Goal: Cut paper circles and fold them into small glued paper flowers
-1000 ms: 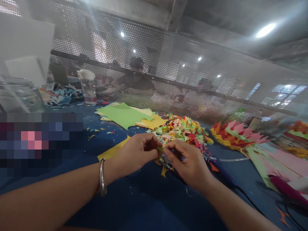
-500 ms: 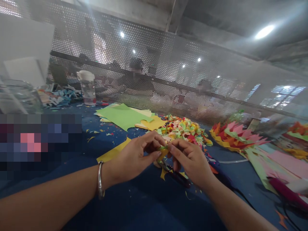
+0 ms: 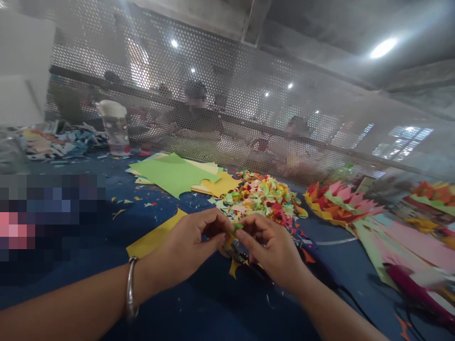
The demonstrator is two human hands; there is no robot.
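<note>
My left hand (image 3: 188, 246) and my right hand (image 3: 273, 248) meet fingertip to fingertip over the blue table (image 3: 170, 308). Both pinch a small green paper piece (image 3: 236, 227) between thumbs and fingers. A metal bangle (image 3: 131, 293) sits on my left wrist. Just beyond the hands lies a heap of small folded coloured paper pieces (image 3: 265, 194). Yellow scraps (image 3: 233, 267) and a dark tool I cannot make out lie under the hands.
Green and yellow paper sheets (image 3: 174, 173) lie at the back left, a yellow sheet (image 3: 151, 239) by my left hand. A lidded cup (image 3: 114, 128) stands far left. Spiky coloured paper stacks (image 3: 337, 203) and pink sheets (image 3: 415, 241) fill the right. Behind a perforated screen (image 3: 249, 104) sit other people.
The view has shifted a little to the right, so things have slid left in the picture. My hands stay together on the green piece, fingers working it slightly.
</note>
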